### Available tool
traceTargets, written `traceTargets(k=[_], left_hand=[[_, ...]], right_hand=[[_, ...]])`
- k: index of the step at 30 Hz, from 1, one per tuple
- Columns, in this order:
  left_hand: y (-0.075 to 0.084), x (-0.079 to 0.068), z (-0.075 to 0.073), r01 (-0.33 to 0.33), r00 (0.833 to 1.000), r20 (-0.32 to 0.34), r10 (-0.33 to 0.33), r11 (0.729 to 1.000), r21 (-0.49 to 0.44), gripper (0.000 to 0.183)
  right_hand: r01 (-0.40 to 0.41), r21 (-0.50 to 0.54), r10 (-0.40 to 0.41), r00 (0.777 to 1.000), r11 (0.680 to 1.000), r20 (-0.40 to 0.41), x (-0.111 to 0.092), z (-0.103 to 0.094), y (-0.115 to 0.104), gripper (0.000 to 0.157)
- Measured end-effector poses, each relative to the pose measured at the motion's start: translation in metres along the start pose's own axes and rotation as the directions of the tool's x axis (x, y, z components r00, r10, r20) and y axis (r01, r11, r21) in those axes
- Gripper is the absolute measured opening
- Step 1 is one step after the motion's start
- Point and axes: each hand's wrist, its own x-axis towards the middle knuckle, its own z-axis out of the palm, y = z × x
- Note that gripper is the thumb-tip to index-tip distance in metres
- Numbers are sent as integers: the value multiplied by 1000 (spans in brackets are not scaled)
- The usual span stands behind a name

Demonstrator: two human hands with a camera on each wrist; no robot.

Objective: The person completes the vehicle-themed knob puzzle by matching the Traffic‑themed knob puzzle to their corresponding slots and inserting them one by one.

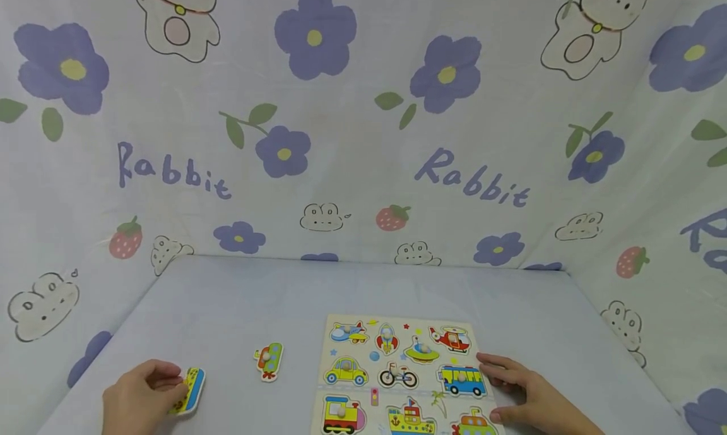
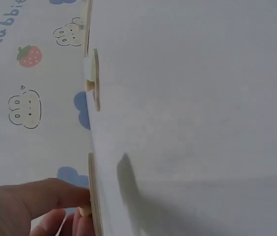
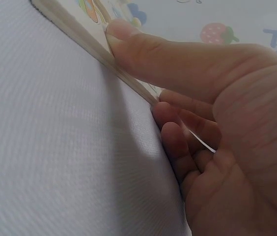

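At the lower left of the head view, my left hand pinches a yellow-and-blue puzzle piece by its small wooden knob. In the left wrist view this piece stands edge-on, low over the cloth; the fingers partly cover its picture. To its right lies a submarine puzzle piece with a knob. My right hand holds the right edge of the wooden puzzle board. In the right wrist view, the thumb presses on the board's top and the other fingers curl at its edge.
Knobbed vehicle pieces sit in the board, among them a car, a bus and a train. The ship and submarine pictures at the bottom show no knobs. A patterned cloth hangs behind the pale table surface.
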Motion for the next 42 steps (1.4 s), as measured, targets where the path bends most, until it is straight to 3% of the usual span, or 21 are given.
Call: traceTargets(k=[4, 11, 19, 27, 33, 42], left_hand=[[11, -1, -1, -72, 997, 26, 74, 996, -49, 28], [38, -2, 6, -180, 974, 100, 202, 964, -196, 31], [68, -14, 25, -173, 958, 159, 238, 924, -341, 29], [96, -34, 51, -180, 933, 184, 308, 846, -502, 27], [111, -44, 70, -175, 897, 245, 368, 804, -568, 28], [134, -53, 94, -230, 807, 306, 505, 746, -625, 25]], right_hand=[[1, -6, -1, 1000, 1000, -3, 0, 0, 2, 76], [-4, -17, 4, 1000, 1000, -4, 0, 1, 2, 77], [-2, -11, 2, 1000, 1000, 1, 0, 0, 0, 75], [15, -62, -14, 1000, 998, 11, -3, 0, -1, 73], [3, -53, -2, 1000, 999, 4, -3, 1, -3, 72], [14, -68, -15, 1000, 998, -10, -4, -1, -4, 69]])
